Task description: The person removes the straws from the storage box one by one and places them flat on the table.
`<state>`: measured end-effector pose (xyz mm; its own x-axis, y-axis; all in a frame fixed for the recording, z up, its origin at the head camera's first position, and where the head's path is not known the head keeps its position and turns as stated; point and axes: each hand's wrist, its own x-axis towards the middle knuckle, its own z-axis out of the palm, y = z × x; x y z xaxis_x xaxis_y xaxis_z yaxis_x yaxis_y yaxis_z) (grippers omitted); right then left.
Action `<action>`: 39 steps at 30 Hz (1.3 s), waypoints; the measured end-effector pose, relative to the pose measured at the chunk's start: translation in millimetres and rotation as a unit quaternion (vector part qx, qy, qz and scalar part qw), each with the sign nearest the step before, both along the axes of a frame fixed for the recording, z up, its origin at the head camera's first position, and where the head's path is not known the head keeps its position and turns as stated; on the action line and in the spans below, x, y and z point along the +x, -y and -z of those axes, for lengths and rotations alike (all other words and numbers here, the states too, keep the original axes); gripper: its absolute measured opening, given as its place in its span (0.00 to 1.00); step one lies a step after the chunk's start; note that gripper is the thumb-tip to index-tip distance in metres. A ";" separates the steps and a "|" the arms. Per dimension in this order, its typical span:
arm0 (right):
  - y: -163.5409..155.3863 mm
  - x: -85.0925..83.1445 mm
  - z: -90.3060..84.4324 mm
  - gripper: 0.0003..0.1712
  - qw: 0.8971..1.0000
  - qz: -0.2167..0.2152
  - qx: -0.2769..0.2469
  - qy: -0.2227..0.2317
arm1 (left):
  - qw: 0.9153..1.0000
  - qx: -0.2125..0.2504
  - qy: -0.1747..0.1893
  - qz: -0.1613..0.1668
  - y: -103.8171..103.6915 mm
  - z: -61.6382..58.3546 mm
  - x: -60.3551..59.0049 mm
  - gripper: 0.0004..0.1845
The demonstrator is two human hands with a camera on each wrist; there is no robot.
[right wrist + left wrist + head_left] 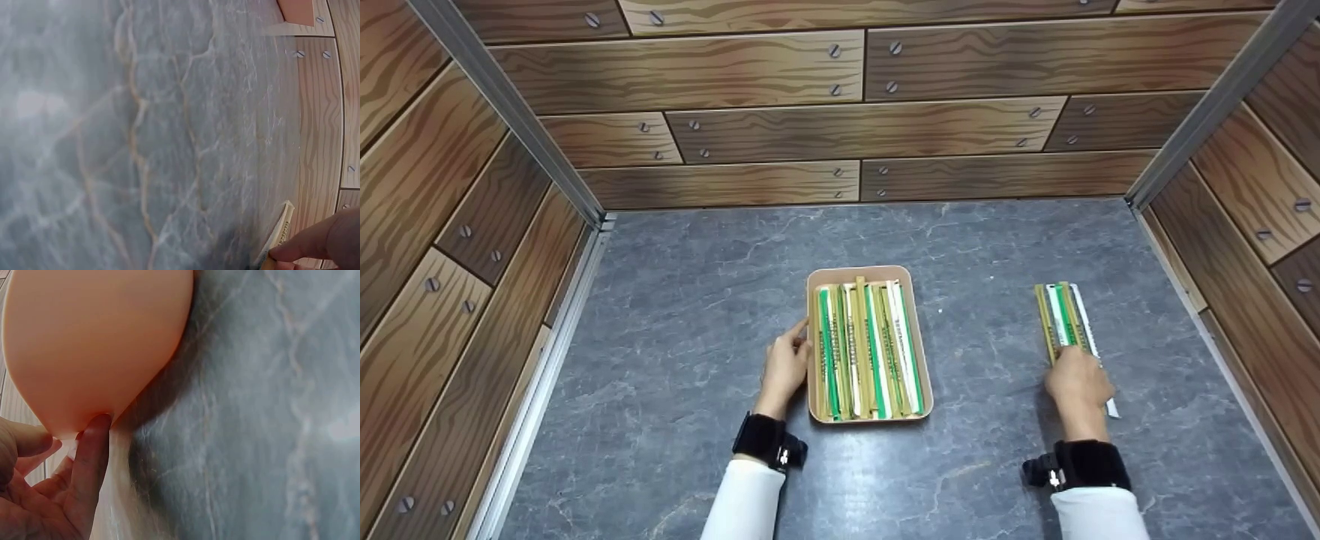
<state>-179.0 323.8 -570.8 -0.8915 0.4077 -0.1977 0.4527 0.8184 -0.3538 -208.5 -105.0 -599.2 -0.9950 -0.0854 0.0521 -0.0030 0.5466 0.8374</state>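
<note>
My left hand touches the side of a tan rectangular tray, packed lengthwise with slim green, white and gold sticks. Well to its right, my right hand grips a small row of similar loose sticks.

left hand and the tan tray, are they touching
Touching: the left wrist view shows a fingertip of the left hand meeting the outer wall of the tan tray, with no gap between them.
</note>
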 end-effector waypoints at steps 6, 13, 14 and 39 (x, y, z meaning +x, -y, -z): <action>2.1 1.3 -2.7 0.14 1.000 0.005 0.016 -0.012 | 1.000 -0.001 -0.001 -0.002 -1.1 -0.1 0.4 0.23; 28.8 -0.7 -14.4 0.21 0.997 -0.044 0.002 -0.067 | 1.000 -0.002 -0.005 -0.005 -1.3 0.0 0.6 0.24; 34.4 -1.1 -15.6 0.21 0.995 -0.060 -0.006 -0.080 | 1.000 -0.002 -0.005 -0.005 -1.1 0.2 0.5 0.24; 182.1 -4.1 -20.5 0.21 0.928 -0.347 -0.121 -0.066 | 0.996 -0.017 0.042 0.081 7.3 -11.0 8.2 0.29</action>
<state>-183.1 141.7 -550.3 -0.9458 -0.3150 -0.0785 -0.2135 0.7857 -0.5806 -200.3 -112.3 -588.2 -0.9965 0.0779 -0.0318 0.0188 0.5739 0.8187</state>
